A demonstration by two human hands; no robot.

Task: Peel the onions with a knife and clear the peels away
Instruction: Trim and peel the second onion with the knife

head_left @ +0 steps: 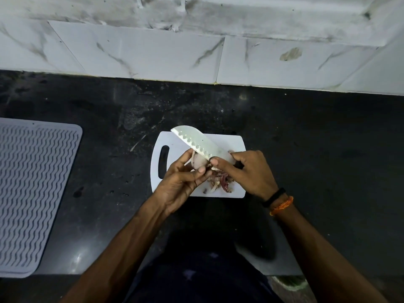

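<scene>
White cutting board, wavy-ribbed grey mat

Home kitchen: dark stone counter meeting marble-look wall tiles, bearing a white chopping board and ridged grey drying mat.

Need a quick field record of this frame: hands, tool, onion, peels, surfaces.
left hand: holds the onion above the cutting board
right hand: grips the knife, thumb on the blade near the onion
knife: blade angled up and to the left, edge against the onion
onion: mostly pale, partly peeled
peels: reddish pile on the board, below the hands
cutting board: white, handle slot on the left, on the dark countertop
ribbed mat: grey, far left on the countertop
</scene>
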